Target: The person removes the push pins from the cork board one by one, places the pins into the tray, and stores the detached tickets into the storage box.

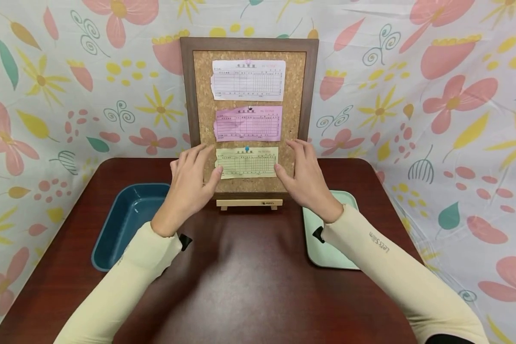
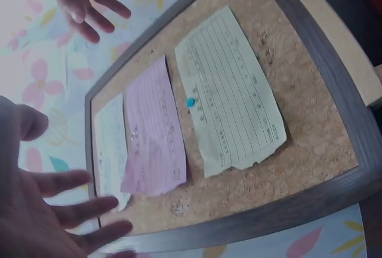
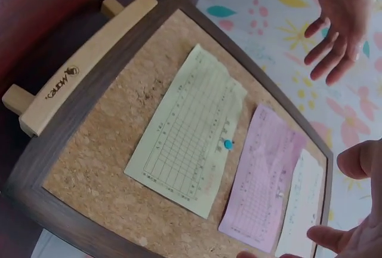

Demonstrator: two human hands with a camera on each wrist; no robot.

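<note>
A framed cork board (image 1: 292, 95) leans upright on a small wooden easel (image 1: 249, 203). Three paper slips are pinned down its middle: a white slip (image 1: 248, 81) on top, a pink slip (image 1: 248, 125) below it, and a pale green slip (image 1: 247, 165) lowest, held by a blue pushpin (image 1: 247, 149). My left hand (image 1: 191, 177) hovers before the board's lower left side, fingers spread. On the opposite side my right hand (image 1: 305, 179) mirrors it, thumb near the green slip's right edge. Both hands hold nothing; in the wrist views their fingers stand apart from the papers.
On the dark wooden table (image 1: 241, 277), a deep blue tray (image 1: 107, 234) sits at the left, partly behind my left forearm. A pale green tray (image 1: 316, 251) lies under my right forearm. Flower-printed cloth (image 1: 451, 119) hangs behind and beside the table.
</note>
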